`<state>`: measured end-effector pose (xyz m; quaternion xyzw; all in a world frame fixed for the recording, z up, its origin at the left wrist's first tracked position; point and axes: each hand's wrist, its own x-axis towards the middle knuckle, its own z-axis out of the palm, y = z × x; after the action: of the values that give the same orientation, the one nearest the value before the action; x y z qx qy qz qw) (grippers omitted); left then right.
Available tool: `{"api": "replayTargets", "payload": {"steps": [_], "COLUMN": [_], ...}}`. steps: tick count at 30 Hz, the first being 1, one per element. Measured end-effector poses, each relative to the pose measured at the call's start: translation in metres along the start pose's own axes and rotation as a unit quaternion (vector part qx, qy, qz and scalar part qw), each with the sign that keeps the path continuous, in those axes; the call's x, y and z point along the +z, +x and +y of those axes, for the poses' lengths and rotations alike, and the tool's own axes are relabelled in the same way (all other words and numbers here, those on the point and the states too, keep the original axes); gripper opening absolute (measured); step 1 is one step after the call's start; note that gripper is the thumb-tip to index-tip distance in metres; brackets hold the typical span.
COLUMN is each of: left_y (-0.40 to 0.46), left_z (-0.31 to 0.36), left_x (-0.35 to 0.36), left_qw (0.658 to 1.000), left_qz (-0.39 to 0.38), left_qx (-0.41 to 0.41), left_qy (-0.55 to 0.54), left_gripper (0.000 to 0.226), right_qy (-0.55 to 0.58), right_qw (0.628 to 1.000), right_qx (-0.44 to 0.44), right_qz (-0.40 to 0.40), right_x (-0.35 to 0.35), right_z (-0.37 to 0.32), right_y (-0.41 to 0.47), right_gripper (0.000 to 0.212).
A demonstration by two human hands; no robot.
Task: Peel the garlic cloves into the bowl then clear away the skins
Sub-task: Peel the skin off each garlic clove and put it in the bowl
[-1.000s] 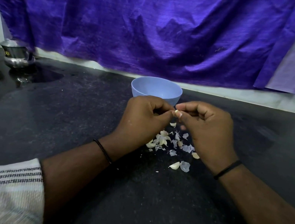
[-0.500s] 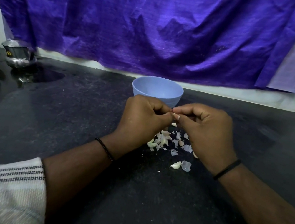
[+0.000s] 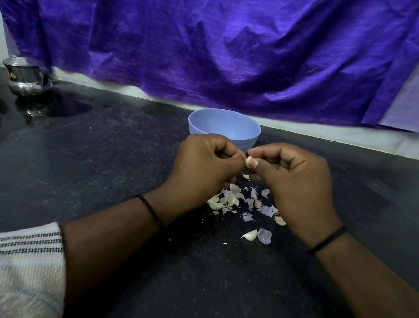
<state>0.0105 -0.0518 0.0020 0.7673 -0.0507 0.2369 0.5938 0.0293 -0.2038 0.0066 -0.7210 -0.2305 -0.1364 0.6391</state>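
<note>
A small garlic clove (image 3: 248,161) is pinched between the fingertips of my left hand (image 3: 202,170) and my right hand (image 3: 296,187), just in front of the light blue bowl (image 3: 223,125). Both hands have their fingers curled and hover above the dark counter. Below them lies a scatter of garlic cloves and thin skins (image 3: 240,201). One clove (image 3: 250,234) and one loose skin (image 3: 265,235) lie a little nearer to me. The bowl's inside shows no content from here.
The dark stone counter (image 3: 88,180) stretches wide on all sides. A steel vessel (image 3: 23,77) stands at the far left by a wet patch. A purple cloth (image 3: 223,36) hangs on the wall behind the bowl.
Both hands stayed close together at the clove, shifting slightly; the clove's pale tip shows more between the fingertips now. The pile on the counter has not moved.
</note>
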Motion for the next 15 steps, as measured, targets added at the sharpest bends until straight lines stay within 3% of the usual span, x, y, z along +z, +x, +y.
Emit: {"api": "replayTargets", "payload": {"steps": [9, 15], "left_y": [0.0019, 0.0034], "left_z": [-0.0043, -0.0073], "left_x": [0.0004, 0.0023], "left_qw": [0.999, 0.998], "left_qz": [-0.027, -0.048], "left_qx": [-0.023, -0.034], "left_qy": [-0.034, -0.020], "left_gripper": [0.011, 0.023], "right_qy": [0.099, 0.183], "right_qw": [0.993, 0.975], "right_qx": [0.060, 0.118], "right_qz": [-0.026, -0.051], "right_x": [-0.0031, -0.0047], "right_z": [0.0003, 0.0010], "right_y": [0.0022, 0.0031], "right_gripper": [0.021, 0.020]}}
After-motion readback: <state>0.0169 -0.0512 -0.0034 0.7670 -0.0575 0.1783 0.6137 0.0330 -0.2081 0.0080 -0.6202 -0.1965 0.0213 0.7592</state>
